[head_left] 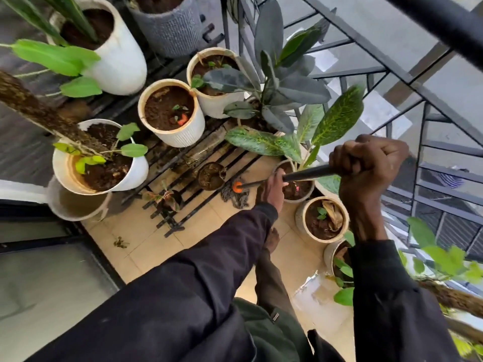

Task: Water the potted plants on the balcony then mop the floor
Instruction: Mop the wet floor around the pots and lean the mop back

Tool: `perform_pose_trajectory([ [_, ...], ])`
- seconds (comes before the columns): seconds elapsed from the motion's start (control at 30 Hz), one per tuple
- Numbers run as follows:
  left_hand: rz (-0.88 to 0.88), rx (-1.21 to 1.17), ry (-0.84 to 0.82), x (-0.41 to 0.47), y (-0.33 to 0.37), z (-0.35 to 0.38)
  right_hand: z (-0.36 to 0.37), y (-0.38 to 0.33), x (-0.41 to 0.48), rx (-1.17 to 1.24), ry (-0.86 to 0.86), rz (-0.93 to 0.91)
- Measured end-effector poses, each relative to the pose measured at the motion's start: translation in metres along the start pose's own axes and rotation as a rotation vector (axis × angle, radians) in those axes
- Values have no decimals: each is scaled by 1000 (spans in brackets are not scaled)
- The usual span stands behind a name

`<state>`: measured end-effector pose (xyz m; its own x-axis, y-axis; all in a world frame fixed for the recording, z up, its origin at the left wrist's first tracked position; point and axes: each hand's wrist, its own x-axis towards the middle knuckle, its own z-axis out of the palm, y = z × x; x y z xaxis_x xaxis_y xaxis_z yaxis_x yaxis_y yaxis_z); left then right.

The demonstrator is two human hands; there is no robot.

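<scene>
Both my hands grip a black mop handle (305,175). My right hand (368,163) holds its upper part in a fist, close to the camera. My left hand (274,190) holds the handle lower down. The shaft ends in an orange collar (237,187) with a grey string mop head (235,197) lying on the beige tiled floor (146,246), at the foot of a black metal plant rack (198,168). White pots with dark soil (171,113) (100,158) stand on the rack.
More pots (322,219) (298,189) stand on the floor along the black railing (423,121) at right. Small dark pots (211,176) (168,199) sit on the rack's low shelf. A bit of plant debris (120,242) lies on the tiles. A glass door (47,283) is at left.
</scene>
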<state>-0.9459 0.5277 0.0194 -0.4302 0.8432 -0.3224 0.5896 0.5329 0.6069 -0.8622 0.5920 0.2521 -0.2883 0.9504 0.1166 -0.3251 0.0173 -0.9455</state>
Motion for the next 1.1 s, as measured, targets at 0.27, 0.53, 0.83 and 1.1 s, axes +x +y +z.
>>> perform_pose_trajectory([
  [0.27,-116,60,4,-66,-73,-16,30,23,-54,63,-51,106],
  [0.53,-93,13,50,-110,-100,-25,50,24,-93,131,-60,79],
  [0.83,103,-123,136,-71,-30,-29,40,-24,-72,113,60,-106],
  [1.1,178,-356,125,16,53,-28,33,-45,-23,-82,36,-338],
])
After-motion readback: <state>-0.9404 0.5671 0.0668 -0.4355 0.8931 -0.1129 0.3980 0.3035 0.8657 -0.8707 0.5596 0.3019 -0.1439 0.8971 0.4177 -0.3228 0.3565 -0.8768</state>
